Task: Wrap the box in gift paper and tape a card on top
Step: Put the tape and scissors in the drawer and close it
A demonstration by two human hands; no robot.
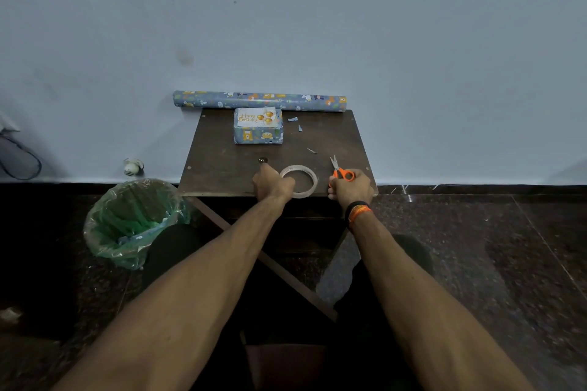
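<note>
Wrapped box (258,133) w/ card (256,117) on top, long axis left-right

Dim, even light, soft shadows, dark murky floor, wide-angle bending at edges.

Open middle of the table, clutter at its edges

The dark table (222,165) has bare room across its centre and along its 9 o'clock side. At 12 o'clock the wrapped box (258,130) with its card (256,117) blocks the far edge, just in front of the paper roll (259,100) lying along the wall. Small paper scraps (293,119) dot the 1 o'clock area. At 6 o'clock the left hand (272,184) grips the tape ring (299,180); just beside it, at 5 o'clock, the right hand (350,187) holds orange scissors (341,171), blades pointing to 12. A lined bin (133,219) stands on the floor at 8 o'clock.
</note>
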